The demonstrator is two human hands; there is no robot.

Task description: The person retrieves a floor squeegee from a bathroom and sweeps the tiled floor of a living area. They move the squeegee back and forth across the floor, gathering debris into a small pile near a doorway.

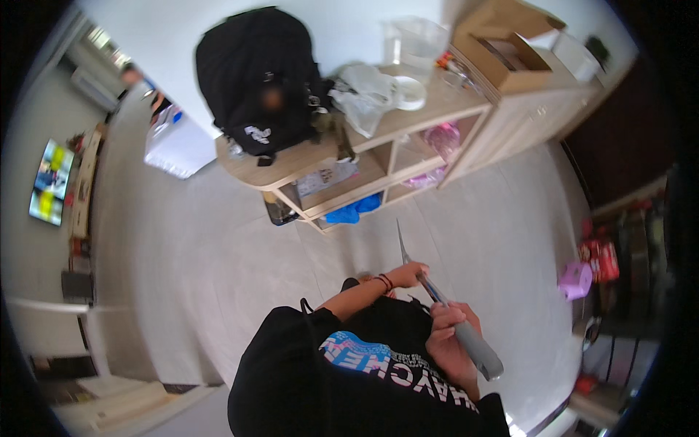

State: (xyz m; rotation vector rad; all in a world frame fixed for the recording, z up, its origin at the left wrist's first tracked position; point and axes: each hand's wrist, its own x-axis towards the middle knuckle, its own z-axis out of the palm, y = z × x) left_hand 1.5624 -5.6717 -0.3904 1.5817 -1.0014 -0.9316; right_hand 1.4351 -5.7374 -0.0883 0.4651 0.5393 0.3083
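Both hands are closed around a long metal pole [432, 287] with a thick grey grip [477, 349] at its upper end. My left hand [406, 275] wraps the pole lower down, and dark bands circle that wrist. Higher up, close to my body, my right hand [450, 335] holds it beside the grey grip. Beyond my left hand the pole slants down to a thin, dark grey, narrow end [401, 244] over the floor; seen this way, I cannot tell what kind of tool it is.
Ahead stands a wooden shelf unit [291, 173] bearing a black backpack [255, 80], a white plastic bag [362, 96] and a clear bin [416, 42]. Right of it is a cabinet with an open cardboard box [502, 51]. A purple stool [575, 280] stands far right. Grey tiled floor [211, 269] surrounds me.
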